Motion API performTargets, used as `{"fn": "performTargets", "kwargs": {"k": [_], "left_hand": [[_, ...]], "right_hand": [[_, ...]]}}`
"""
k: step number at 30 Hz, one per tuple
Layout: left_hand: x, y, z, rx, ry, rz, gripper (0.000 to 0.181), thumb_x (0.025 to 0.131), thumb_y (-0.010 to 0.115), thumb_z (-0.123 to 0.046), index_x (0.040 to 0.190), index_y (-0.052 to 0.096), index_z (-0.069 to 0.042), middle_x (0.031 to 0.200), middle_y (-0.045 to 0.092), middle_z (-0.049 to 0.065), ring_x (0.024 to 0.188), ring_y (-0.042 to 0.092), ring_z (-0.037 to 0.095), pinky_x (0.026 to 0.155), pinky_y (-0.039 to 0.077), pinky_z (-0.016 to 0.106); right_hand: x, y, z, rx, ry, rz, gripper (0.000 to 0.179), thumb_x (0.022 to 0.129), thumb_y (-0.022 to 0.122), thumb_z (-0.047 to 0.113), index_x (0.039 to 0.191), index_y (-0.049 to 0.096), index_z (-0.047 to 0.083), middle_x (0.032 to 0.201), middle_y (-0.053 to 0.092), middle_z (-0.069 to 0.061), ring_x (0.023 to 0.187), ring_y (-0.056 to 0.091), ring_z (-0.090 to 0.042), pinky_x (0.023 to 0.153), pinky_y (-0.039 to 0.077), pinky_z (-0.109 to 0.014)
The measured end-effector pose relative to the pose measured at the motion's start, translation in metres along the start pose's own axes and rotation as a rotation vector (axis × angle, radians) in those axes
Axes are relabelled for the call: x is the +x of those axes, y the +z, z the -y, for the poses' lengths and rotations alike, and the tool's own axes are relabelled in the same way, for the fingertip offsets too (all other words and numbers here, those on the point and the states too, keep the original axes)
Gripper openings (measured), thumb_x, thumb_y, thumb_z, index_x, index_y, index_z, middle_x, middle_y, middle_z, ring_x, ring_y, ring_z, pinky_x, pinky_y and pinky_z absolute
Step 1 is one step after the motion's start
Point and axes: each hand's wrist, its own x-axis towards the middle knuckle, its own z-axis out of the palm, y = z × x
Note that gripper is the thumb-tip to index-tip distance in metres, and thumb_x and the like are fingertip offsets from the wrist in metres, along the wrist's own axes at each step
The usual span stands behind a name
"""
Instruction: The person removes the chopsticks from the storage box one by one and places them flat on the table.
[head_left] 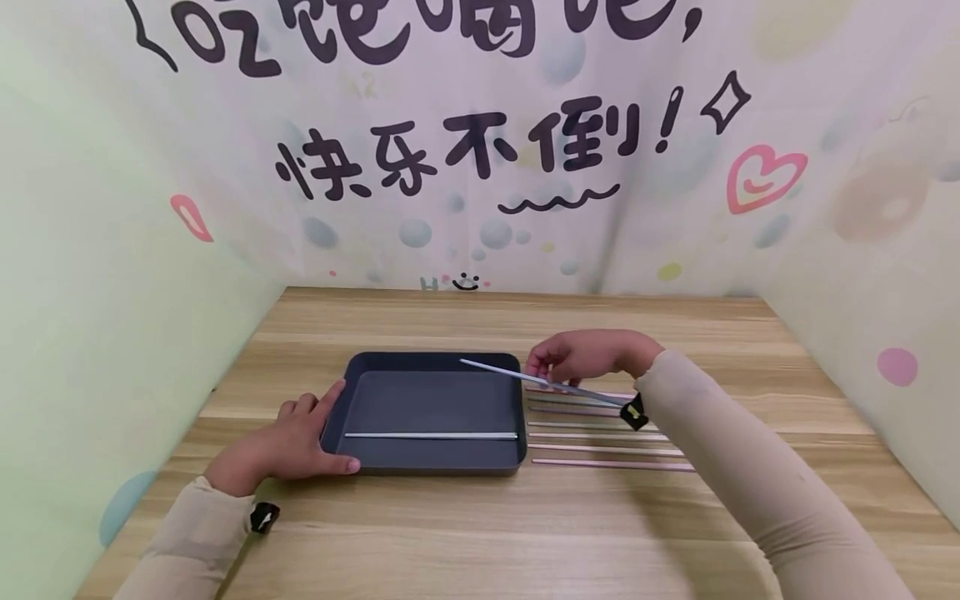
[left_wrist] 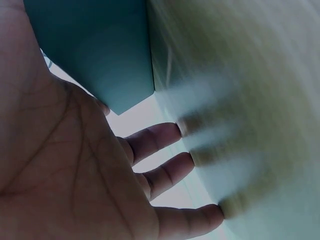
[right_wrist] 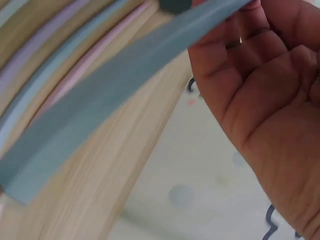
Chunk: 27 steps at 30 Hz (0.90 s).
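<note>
A dark grey rectangular tray (head_left: 435,457) lies on the table, with one pale chopstick (head_left: 431,436) lying lengthwise in its front part. My left hand (head_left: 296,439) rests spread at the tray's left end, thumb by the front corner; the left wrist view shows its palm beside the tray wall (left_wrist: 100,55). Beyond the tray's right edge, my right hand (head_left: 588,354) pinches a light blue chopstick (head_left: 491,368) near its middle. That chopstick is raised and slanted, its left end over the tray's back right part. In the right wrist view, the blue chopstick (right_wrist: 100,95) crosses before the palm.
Several pastel chopsticks (head_left: 611,463) lie in roughly parallel rows right of the tray, partly hidden under the right forearm. A printed cloth wall (head_left: 450,250) stands behind the wooden table (head_left: 450,533), with pale side walls left and right.
</note>
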Motion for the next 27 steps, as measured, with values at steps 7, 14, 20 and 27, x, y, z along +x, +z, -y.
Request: {"fn": "performTargets", "kwargs": {"k": [7,14,20,27], "left_hand": [[0.000,0.002,0.001,-0.001,0.006,0.001,0.126,0.073,0.075,-0.070,0.156,0.011,0.000,0.126,0.041,0.029,0.114,0.038,0.050,0.089,0.043,0.060],[0.001,0.001,0.002,0.002,0.002,0.000,0.125,0.073,0.074,-0.070,0.156,0.010,-0.001,0.126,0.040,0.030,0.114,0.038,0.051,0.088,0.043,0.061],[0.001,0.000,0.000,0.000,0.001,-0.002,0.125,0.073,0.075,-0.069,0.156,0.012,0.000,0.126,0.040,0.031,0.115,0.037,0.052,0.089,0.043,0.061],[0.001,0.002,0.003,-0.014,0.003,-0.011,0.125,0.073,0.073,-0.071,0.157,0.012,-0.001,0.127,0.040,0.028,0.116,0.037,0.049,0.089,0.042,0.060]], "right_hand": [[-0.031,-0.012,-0.033,0.028,0.127,-0.013,0.018,0.096,0.051,-0.002,0.108,0.061,0.008,0.094,0.055,-0.007,0.079,0.053,-0.021,0.072,0.047,-0.036],[-0.050,-0.020,-0.054,0.026,0.181,-0.039,0.017,0.093,0.051,-0.006,0.108,0.057,-0.002,0.090,0.053,-0.007,0.075,0.048,-0.020,0.067,0.041,-0.032],[-0.055,-0.023,-0.069,-0.037,0.194,-0.072,0.017,0.091,0.052,-0.008,0.105,0.059,-0.001,0.088,0.053,-0.007,0.075,0.048,-0.021,0.066,0.040,-0.031],[-0.049,-0.014,-0.083,-0.114,0.123,-0.138,0.018,0.090,0.051,-0.008,0.101,0.061,0.001,0.087,0.054,-0.007,0.076,0.047,-0.019,0.070,0.039,-0.031]]}}
